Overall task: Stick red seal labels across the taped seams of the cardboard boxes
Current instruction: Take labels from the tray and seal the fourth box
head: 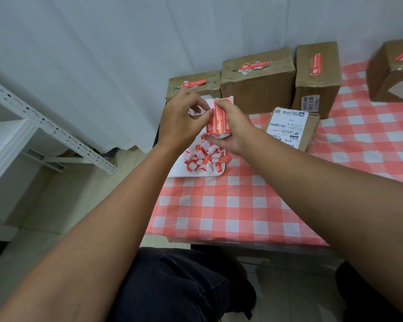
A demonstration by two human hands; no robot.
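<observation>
My right hand (234, 126) grips a roll of red seal labels (219, 123) above the table's left end. My left hand (184, 117) pinches the edge of a label at the roll's left side. Several cardboard boxes stand along the back: a low one (196, 87), a larger one (257, 80) and a tall one (318, 75), each with a red label on top. Another labelled box (392, 70) is at the far right. A smaller box (291, 129) with a white shipping label lies in front, beside my right hand.
A white tray (196, 173) under my hands holds several curled backing scraps. The table has a red and white checked cloth (242, 205). A white metal shelf frame (44, 126) stands on the left. My dark-trousered legs are below the table edge.
</observation>
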